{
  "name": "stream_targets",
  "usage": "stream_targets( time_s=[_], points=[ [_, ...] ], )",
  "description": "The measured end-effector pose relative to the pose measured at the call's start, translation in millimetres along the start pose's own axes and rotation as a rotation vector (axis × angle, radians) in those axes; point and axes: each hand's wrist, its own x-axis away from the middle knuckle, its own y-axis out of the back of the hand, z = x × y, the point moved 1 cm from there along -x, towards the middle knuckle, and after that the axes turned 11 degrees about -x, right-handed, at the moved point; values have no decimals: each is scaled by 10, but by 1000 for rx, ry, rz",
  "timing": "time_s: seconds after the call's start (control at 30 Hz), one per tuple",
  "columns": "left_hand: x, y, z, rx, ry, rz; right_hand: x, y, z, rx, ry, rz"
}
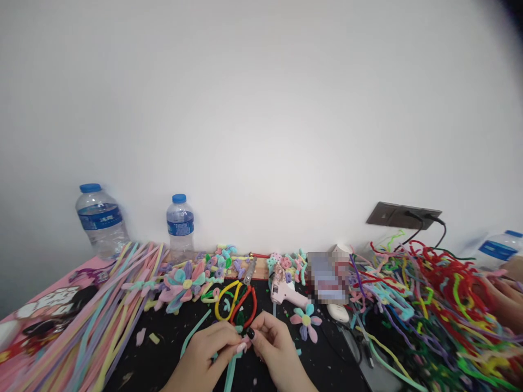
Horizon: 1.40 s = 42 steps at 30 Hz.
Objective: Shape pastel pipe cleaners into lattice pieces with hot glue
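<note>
My left hand (pixel 208 351) is closed in a pinch at the front of the black mat, on a small pipe cleaner piece that shows pink and teal. Fingertips of my right hand (pixel 275 345) press together on the same piece from the other side. My fingers hide most of its shape. A teal pipe cleaner (pixel 231 374) hangs down below my left fingers. Just beyond the hands lie scissors with one yellow and one red handle (pixel 244 307). A pink glue gun (pixel 288 294) and a pastel pipe cleaner flower (pixel 306 322) lie to the right.
Long pastel pipe cleaners (pixel 110 316) cover the left side, near a larger flower (pixel 186 284). Two bottles (pixel 180 228) stand against the wall. A blurred-out rectangle (pixel 328 277) and a white case (pixel 338 312) sit right. Beside a tangled pipe cleaner heap (pixel 439 283) is another person's hand (pixel 504 299).
</note>
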Motion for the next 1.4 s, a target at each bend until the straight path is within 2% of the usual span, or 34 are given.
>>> stream_targets(
  time_s=[0.33, 0.5, 0.53, 0.6, 0.77, 0.87, 1.03, 1.23, 1.4],
  points=[
    [8, 0, 32, -146, -74, 28, 55, -21, 51, 165, 45, 18],
    [13, -35, 48, -315, -331, 167, 70, -22, 63, 322, -10, 108],
    [11, -36, 43, -318, -343, 170, 68, -22, 72, 339, -15, 122],
    [-2, -23, 29, -255, -255, 139, 57, -16, 98, 358, -8, 107],
    [-48, 31, -15, -8, 147, 70, 47, -3, 153, 492, 155, 47],
    [-57, 20, -22, 114, 268, 67, 75, -6, 137, 559, 236, 32],
    [-38, -55, -25, 248, 308, 58, 113, -32, 101, 649, 297, 16],
    [-30, -59, -61, 292, 312, 9, 155, -87, 125, 813, 336, 87],
    [-38, 5, -112, 205, 270, 61, 176, -77, 113, 803, 327, 96]
  ],
)
